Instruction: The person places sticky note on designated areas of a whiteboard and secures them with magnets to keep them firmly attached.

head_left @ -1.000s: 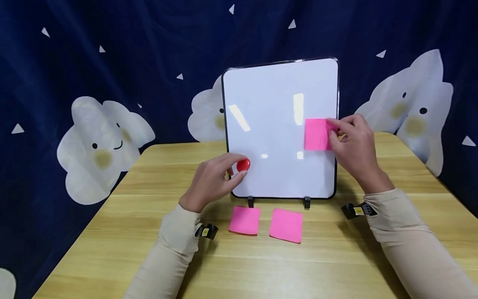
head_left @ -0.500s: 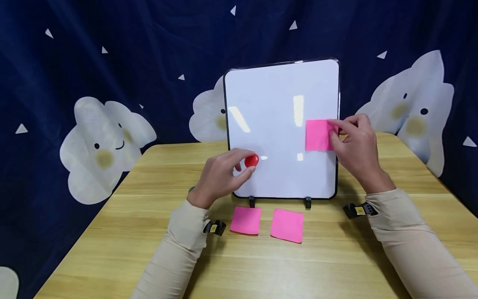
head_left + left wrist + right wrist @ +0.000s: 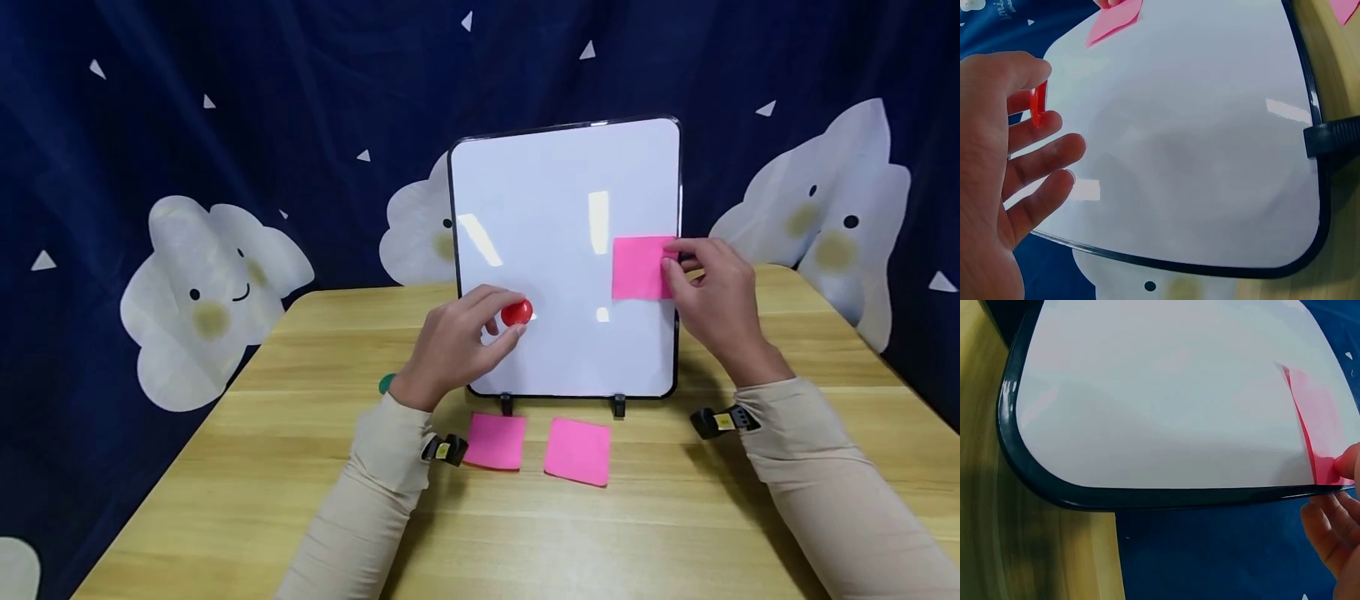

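From the head view, the left hand pinches a red magnet in front of the lower left of the whiteboard, which stands upright on the wooden table. The right hand pinches a pink note flat against the board's right edge. 2 more pink notes lie on the table just below the board, and a green magnet peeks out beside the left wrist.

The left wrist view shows the red magnet edge-on between thumb and forefinger, the other fingers loosely spread, plus a black stand clip.

The right wrist view shows only fingertips on the note's corner. No writing is readable anywhere.
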Demonstrator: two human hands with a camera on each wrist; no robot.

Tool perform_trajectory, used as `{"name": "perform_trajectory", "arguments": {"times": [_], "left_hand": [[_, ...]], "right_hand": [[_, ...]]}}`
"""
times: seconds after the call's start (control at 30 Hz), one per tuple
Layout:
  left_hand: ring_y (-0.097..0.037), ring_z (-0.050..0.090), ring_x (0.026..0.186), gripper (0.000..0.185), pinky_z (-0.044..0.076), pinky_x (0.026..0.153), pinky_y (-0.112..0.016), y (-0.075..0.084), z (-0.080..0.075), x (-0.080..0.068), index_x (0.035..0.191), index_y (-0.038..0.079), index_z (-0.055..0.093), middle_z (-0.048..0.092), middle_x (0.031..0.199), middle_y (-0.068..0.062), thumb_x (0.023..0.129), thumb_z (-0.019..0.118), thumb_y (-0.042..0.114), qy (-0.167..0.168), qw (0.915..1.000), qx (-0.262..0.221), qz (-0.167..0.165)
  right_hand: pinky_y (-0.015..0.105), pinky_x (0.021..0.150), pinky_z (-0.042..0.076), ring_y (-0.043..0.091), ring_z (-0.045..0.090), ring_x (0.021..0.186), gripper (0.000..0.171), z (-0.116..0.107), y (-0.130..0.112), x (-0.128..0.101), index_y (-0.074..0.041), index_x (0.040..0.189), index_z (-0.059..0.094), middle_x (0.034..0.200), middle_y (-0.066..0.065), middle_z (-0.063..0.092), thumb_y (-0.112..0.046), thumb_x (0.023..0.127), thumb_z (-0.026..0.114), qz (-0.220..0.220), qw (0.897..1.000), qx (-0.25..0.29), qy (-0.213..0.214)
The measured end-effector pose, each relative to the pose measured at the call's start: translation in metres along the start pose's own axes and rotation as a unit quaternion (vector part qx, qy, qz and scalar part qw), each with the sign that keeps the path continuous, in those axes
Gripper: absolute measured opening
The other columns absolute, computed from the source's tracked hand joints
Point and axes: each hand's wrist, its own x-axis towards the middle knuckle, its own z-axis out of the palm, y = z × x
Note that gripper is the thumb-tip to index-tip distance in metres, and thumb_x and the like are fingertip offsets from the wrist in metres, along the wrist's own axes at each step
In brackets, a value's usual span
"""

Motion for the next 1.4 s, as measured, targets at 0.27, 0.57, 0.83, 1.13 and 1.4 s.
{"name": "perform_trajectory", "arguments": {"times": [0.27, 0.57, 0.83, 1.13, 1.4], "left_hand": [[-0.008, 0.060, 0.070, 0.033, 0.048, 0.060, -0.020, 0.002, 0.009, 0.010, 0.122, 0.008, 0.070, 0.070, 0.115, -0.004, 0.091, 0.072, 0.021, 0.008, 0.9999, -0.007, 0.001], [-0.007, 0.059, 0.070, 0.039, 0.047, 0.062, -0.019, 0.006, 0.021, 0.023, 0.126, 0.009, 0.068, 0.070, 0.119, -0.004, 0.091, 0.075, 0.023, 0.022, 0.9997, -0.003, -0.006], [-0.005, 0.059, 0.070, 0.038, 0.047, 0.062, -0.017, 0.014, 0.031, 0.041, 0.125, 0.009, 0.068, 0.070, 0.119, -0.002, 0.092, 0.074, 0.025, 0.031, 0.9995, -0.006, -0.005], [-0.004, 0.059, 0.070, 0.037, 0.047, 0.063, -0.015, 0.024, 0.043, 0.060, 0.125, 0.010, 0.069, 0.070, 0.119, -0.001, 0.092, 0.073, 0.026, 0.023, 0.9997, -0.001, -0.006], [-0.005, 0.060, 0.069, 0.037, 0.045, 0.062, -0.015, 0.026, 0.051, 0.072, 0.127, 0.014, 0.068, 0.070, 0.119, 0.002, 0.093, 0.072, 0.028, 0.020, 0.9993, 0.032, 0.003]], "right_hand": [[0.010, 0.069, 0.037, 0.027, 0.062, 0.086, 0.020, 0.003, 0.004, -0.001, 0.003, 0.113, 0.069, 0.101, 0.018, 0.063, -0.007, 0.096, 0.064, -0.021, 1.000, 0.008, 0.016], [0.011, 0.070, 0.038, 0.027, 0.062, 0.083, 0.018, 0.006, 0.007, -0.004, 0.003, 0.111, 0.070, 0.100, 0.019, 0.062, -0.004, 0.095, 0.066, -0.039, 0.999, 0.013, 0.033], [0.011, 0.070, 0.038, 0.024, 0.061, 0.083, 0.013, 0.008, 0.007, -0.004, 0.005, 0.105, 0.069, 0.100, 0.019, 0.062, -0.003, 0.095, 0.066, -0.049, 0.998, 0.022, 0.041], [0.009, 0.069, 0.042, 0.020, 0.060, 0.079, 0.018, 0.007, 0.011, -0.005, 0.007, 0.106, 0.070, 0.104, 0.020, 0.061, -0.001, 0.090, 0.069, -0.057, 0.996, 0.044, 0.047], [0.008, 0.070, 0.040, 0.024, 0.061, 0.079, 0.021, 0.008, 0.010, -0.007, 0.004, 0.108, 0.069, 0.104, 0.020, 0.060, -0.004, 0.089, 0.072, -0.036, 0.998, 0.046, 0.037]]}}
